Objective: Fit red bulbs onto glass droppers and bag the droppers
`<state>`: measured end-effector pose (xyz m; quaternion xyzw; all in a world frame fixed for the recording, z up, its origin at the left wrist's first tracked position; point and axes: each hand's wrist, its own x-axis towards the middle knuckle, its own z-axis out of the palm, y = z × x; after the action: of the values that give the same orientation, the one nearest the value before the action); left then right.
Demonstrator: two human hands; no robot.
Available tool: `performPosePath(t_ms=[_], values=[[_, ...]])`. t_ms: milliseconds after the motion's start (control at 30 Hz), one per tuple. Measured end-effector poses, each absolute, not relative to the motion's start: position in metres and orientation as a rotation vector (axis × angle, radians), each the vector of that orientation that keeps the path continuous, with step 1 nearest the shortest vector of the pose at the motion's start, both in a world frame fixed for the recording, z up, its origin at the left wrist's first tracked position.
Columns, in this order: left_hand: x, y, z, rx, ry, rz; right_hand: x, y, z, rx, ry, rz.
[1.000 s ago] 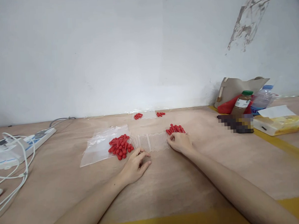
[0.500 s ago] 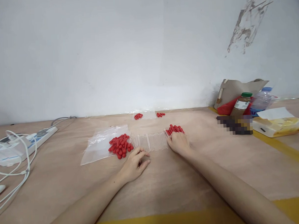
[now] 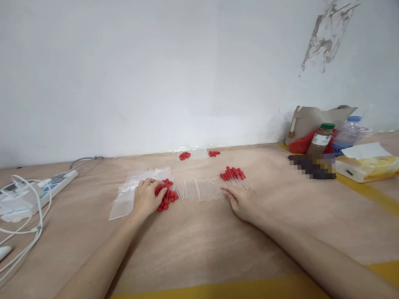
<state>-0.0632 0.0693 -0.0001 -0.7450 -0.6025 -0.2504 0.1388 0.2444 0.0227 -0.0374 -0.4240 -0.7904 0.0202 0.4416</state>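
Observation:
My left hand (image 3: 146, 199) is at the pile of red rubber bulbs (image 3: 171, 195), its thumb and fingers curled around one at the pile's left side. My hand hides part of that pile. My right hand (image 3: 242, 202) pinches a thin clear glass tube (image 3: 216, 184) near one end, the rest slanting left over the row of tubes. That row of clear glass tubes (image 3: 196, 190) lies side by side between both hands. Just beyond my right hand lie several droppers (image 3: 234, 173), glass tubes with red bulbs fitted on their ends.
A clear plastic bag (image 3: 122, 201) lies left of the pile. Near the wall are more red bulbs (image 3: 184, 155) and a clear bag (image 3: 199, 154). White cables and a power strip (image 3: 60, 184) are at left. A bottle (image 3: 320, 142), a pouch and a yellow packet (image 3: 372, 166) stand right.
My left hand has moved left from beside the tubes onto the red bulbs. My right hand has drawn back from the fitted droppers and now holds a glass tube.

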Motion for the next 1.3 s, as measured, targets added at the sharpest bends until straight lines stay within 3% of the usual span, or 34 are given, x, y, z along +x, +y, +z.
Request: performPosePath(t_ms=[333, 700, 933, 1300], values=[[-0.056, 0.071, -0.007, -2.134, -1.677, -0.701, 0.241, 0.018, -0.039, -1.073, -2.006, 0.093], [-0.027, 0.043, -0.002, -2.348, -1.39, -1.218, 0.242, 0.025, -0.05, -1.093, -1.893, 0.099], [0.01, 0.001, -0.019, -3.012, -1.166, -0.957, 0.243, 0.024, -0.05, -1.021, -1.923, 0.089], [0.018, 0.011, -0.026, -2.991, -1.331, -1.058, 0.24, 0.018, -0.042, -1.045, -1.976, 0.123]])
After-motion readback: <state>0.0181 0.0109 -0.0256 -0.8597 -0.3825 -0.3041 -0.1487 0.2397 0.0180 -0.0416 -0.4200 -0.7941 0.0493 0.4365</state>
